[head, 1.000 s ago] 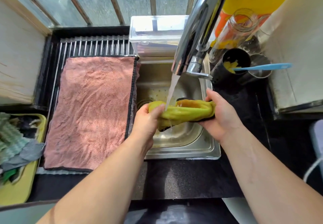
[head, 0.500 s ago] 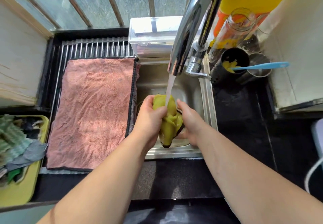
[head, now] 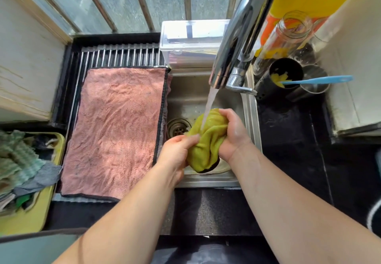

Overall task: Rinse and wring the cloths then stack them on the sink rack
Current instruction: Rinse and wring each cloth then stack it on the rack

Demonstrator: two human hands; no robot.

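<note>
A bunched yellow-green cloth (head: 208,140) with a dark edge hangs over the steel sink (head: 250,119), under the water running from the chrome tap (head: 233,57). My left hand (head: 177,152) grips its lower left side. My right hand (head: 233,133) grips its upper right side, fingers curled over the top. A pink cloth (head: 117,129) lies spread flat on the metal sink rack (head: 119,56) to the left of the sink.
A yellow tray (head: 31,220) at the far left holds several crumpled cloths (head: 18,160). A clear plastic box (head: 191,41) stands behind the sink. Bottles, a glass jar (head: 282,36) and a black cup (head: 284,74) with a blue utensil (head: 317,80) crowd the right counter.
The cloth went from stretched between my hands to bunched up. My right hand has since moved up and right, and the sink drain now shows to the left.
</note>
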